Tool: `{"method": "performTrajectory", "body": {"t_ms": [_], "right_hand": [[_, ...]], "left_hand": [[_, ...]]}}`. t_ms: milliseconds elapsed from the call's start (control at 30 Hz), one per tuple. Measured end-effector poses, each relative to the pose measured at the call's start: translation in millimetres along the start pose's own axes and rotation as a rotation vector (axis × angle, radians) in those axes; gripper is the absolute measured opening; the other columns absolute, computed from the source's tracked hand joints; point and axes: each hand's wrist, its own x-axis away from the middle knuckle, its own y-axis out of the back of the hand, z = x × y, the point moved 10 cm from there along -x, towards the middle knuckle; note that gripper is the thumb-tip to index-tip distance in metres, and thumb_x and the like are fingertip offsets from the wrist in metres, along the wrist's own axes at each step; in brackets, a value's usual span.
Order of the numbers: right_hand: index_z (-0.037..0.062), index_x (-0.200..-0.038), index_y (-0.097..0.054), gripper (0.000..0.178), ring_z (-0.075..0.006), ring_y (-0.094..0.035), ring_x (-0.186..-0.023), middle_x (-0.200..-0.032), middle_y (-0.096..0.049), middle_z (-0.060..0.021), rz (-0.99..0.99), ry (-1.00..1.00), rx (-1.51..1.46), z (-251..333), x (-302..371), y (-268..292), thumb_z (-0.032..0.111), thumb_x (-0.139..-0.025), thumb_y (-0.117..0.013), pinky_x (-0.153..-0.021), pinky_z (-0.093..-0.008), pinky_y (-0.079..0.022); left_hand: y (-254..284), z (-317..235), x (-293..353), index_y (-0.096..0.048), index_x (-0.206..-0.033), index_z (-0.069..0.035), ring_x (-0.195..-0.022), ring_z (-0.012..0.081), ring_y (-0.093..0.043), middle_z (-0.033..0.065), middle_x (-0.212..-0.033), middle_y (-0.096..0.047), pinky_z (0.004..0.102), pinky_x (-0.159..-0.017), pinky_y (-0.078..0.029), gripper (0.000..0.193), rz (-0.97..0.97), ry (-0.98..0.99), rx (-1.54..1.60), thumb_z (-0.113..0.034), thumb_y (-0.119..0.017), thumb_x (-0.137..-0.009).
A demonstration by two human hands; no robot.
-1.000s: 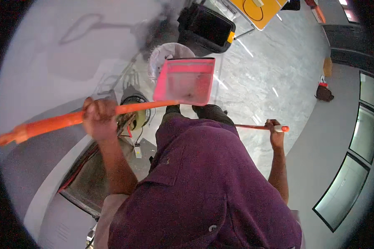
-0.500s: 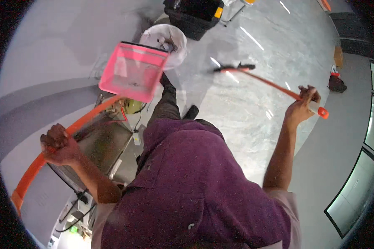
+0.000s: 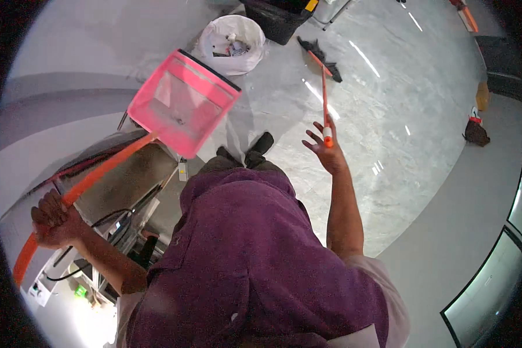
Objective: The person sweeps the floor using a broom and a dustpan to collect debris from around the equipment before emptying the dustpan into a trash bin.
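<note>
My left hand (image 3: 55, 223) is closed around the long orange handle of a pink dustpan (image 3: 156, 107). The pan is raised off the floor to the left of my feet, with some dark debris in it. A broom (image 3: 324, 87) with an orange stick and a dark bristle head stands tilted at my right hand (image 3: 330, 155), its head on the floor ahead. That hand's fingers are spread, and the white and orange end of the stick lies against the palm. Just beyond the dustpan is a white-lined waste bin (image 3: 255, 58) holding crumpled litter.
A black storage crate (image 3: 278, 23) stands at the far side beside the bin. To my left are a bench (image 3: 122, 180) and cables. A dark red object (image 3: 476, 134) lies by the wall at right, and glossy grey floor (image 3: 377, 127) stretches ahead.
My right hand has come inward to the left and its fingers have spread from their grip on the broom, which now points more straight ahead. The dustpan has turned clockwise, still in my left hand.
</note>
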Motion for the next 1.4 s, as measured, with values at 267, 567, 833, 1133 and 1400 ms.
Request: {"method": "performTrajectory", "body": {"t_ms": [267, 567, 833, 1133, 1400], "right_hand": [[-0.0021, -0.134, -0.029, 0.075, -0.0319, -0.049, -0.112, -0.119, -0.047, -0.0181, 0.237, -0.051, -0.487, 36, -39, 1, 0.031, -0.078, -0.066, -0.095, -0.052, -0.042], [0.0086, -0.107, -0.039, 0.03, -0.0194, -0.047, -0.046, -0.063, -0.048, -0.0088, -0.424, -0.458, 0.528, -150, -60, 84, 0.036, -0.093, -0.041, -0.04, -0.036, -0.042], [0.0184, -0.116, -0.033, 0.03, -0.018, -0.046, -0.037, -0.05, -0.042, -0.0032, -0.263, -0.752, 1.031, -204, 127, 51, 0.03, -0.091, -0.046, -0.033, -0.0362, -0.04], [0.0089, -0.124, -0.045, 0.043, -0.0439, -0.057, -0.094, -0.098, -0.06, -0.0264, -0.2, -0.344, 1.616, -84, 203, 18, 0.038, -0.094, -0.038, -0.077, -0.0482, -0.047], [0.0055, -0.107, -0.051, 0.032, -0.0462, -0.057, -0.088, -0.09, -0.06, -0.0268, -0.025, -0.112, 1.585, -168, 109, -72, 0.029, -0.094, -0.034, -0.073, -0.0541, -0.046]], "left_hand": [[41, -7, 61, -0.033, -0.061, -0.014, -0.044, 0.0121, -0.022, -0.001, -0.047, -0.024, 0.0286, -0.045, -0.024, 0.031, -0.291, 0.11, -0.151, -0.028, -0.052, -0.081], [114, 2, 117, -0.032, -0.057, -0.014, -0.047, 0.0119, -0.024, -0.0014, -0.05, -0.025, 0.0279, -0.048, -0.019, 0.045, -0.47, 0.169, -0.081, -0.045, -0.057, -0.078], [204, -22, 171, -0.035, -0.058, -0.012, -0.044, 0.0117, -0.028, -0.0013, -0.049, -0.03, 0.0274, -0.046, -0.024, 0.041, -0.606, 0.104, -0.127, -0.041, -0.053, -0.081], [250, -16, 186, -0.033, -0.063, -0.011, -0.052, 0.0122, -0.03, 0.0003, -0.058, -0.03, 0.0276, -0.048, -0.025, 0.037, -0.403, 0.204, -0.244, -0.033, -0.055, -0.083], [255, -17, 209, -0.034, -0.06, -0.011, -0.05, 0.0132, -0.03, -0.0002, -0.054, -0.028, 0.0287, -0.049, -0.024, 0.039, -0.359, 0.239, -0.269, -0.034, -0.056, -0.083]]}}
